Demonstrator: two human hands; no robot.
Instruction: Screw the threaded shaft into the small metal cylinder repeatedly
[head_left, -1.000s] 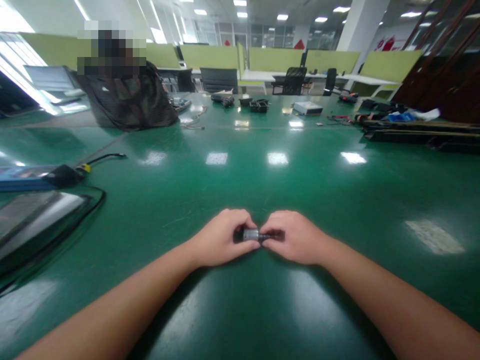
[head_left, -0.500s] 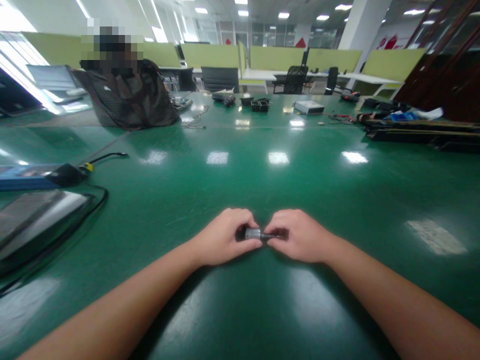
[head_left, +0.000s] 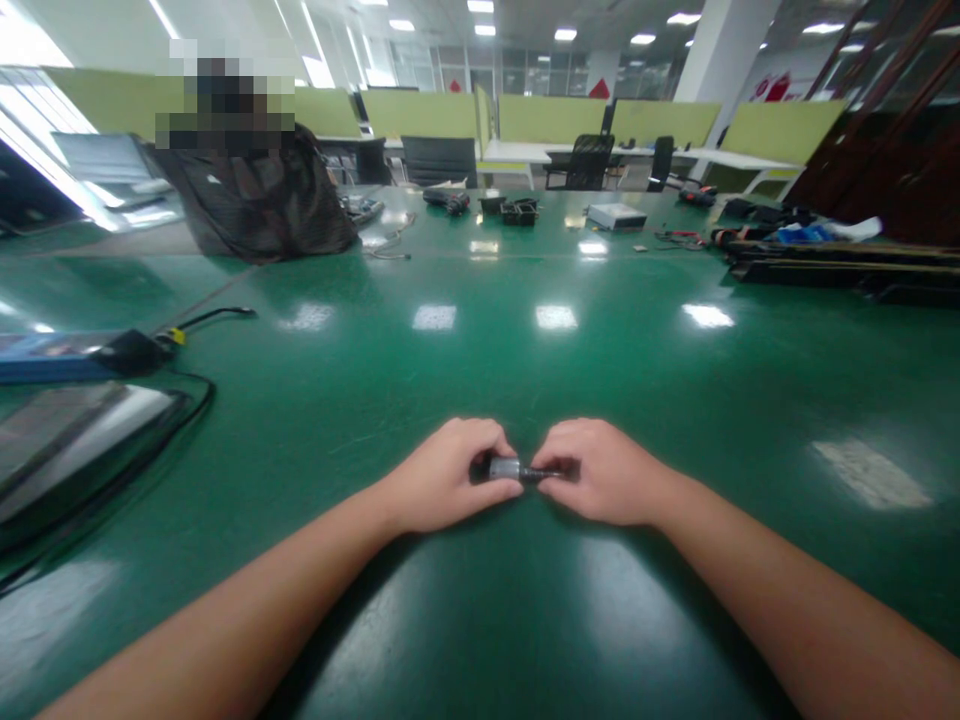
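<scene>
In the head view, my left hand (head_left: 459, 472) curls its thumb and fingers around a small silver cylinder (head_left: 504, 469) with a dark end. A thin, dark, ribbed-looking stem (head_left: 531, 474) sticks out of the cylinder to the right. My right hand (head_left: 596, 470) pinches that stem between thumb and fingertips. Both hands rest low over the green tabletop (head_left: 480, 380), facing each other with a narrow gap. Part of the cylinder is hidden in my left palm, and the far end of the stem lies inside my right hand. What kind of part this is, I cannot tell.
To the left lie a blue device (head_left: 60, 355) with a black cable and a flat grey-white item (head_left: 82, 440). A dark bag (head_left: 259, 195) stands farther back. Across the far side are a white box (head_left: 616, 216), black parts (head_left: 519, 210) and long dark strips (head_left: 840, 265).
My right fingertips have slid slightly to the right along the stem, so a little more of it shows between the hands. My left hand stays almost still.
</scene>
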